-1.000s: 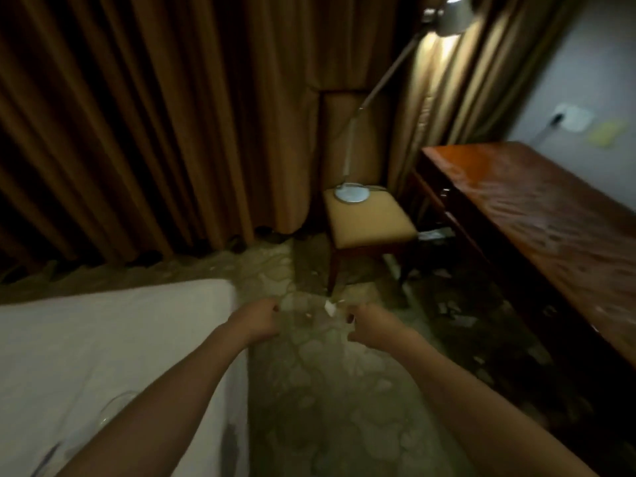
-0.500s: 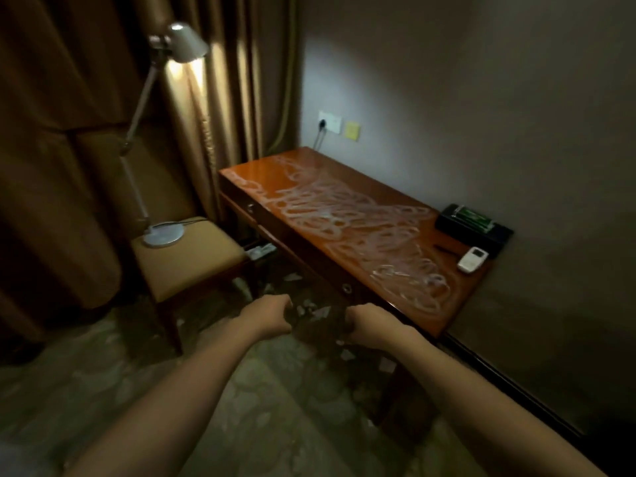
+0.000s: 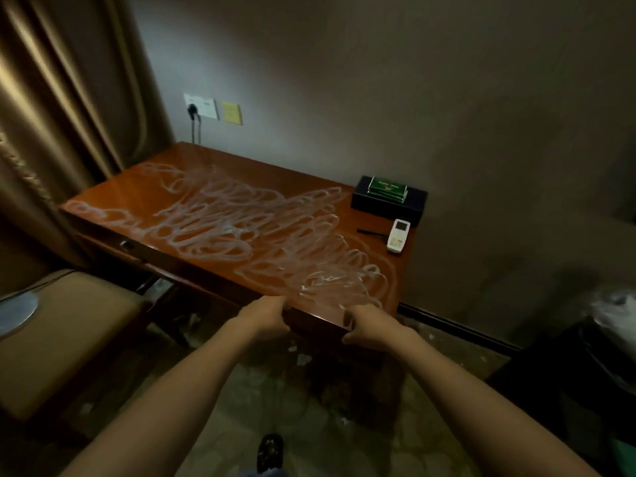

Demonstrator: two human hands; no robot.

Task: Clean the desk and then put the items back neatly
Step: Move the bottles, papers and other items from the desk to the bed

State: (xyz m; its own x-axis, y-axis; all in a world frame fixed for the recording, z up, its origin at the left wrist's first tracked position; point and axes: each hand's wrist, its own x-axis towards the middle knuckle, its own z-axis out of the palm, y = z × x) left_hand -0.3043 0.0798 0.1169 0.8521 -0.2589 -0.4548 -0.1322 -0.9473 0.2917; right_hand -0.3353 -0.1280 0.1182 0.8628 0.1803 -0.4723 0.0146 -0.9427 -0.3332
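Observation:
The reddish wooden desk (image 3: 165, 187) stands against the wall, its top covered in looping white smear marks (image 3: 247, 228). At its far right sit a black tissue box (image 3: 389, 201) with a green pack in it, a white remote (image 3: 398, 235) and a thin dark pen (image 3: 370, 232). My left hand (image 3: 265, 316) and right hand (image 3: 370, 325) are side by side at the desk's near edge, fingers curled. I see nothing held in either; whether they touch the edge is unclear.
A padded chair (image 3: 75, 339) stands at left with a lamp base (image 3: 15, 315) on its seat. Curtains (image 3: 62, 115) hang behind it. A wall socket (image 3: 201, 106) holds a plug. A dark bin with a pale liner (image 3: 612, 325) is at right. Scraps litter the floor (image 3: 303, 359).
The view has swung right, from the curtains, bed and chair to the desk, and come closer to it. Both hands kept their curled pose and now sit at the desk's near edge.

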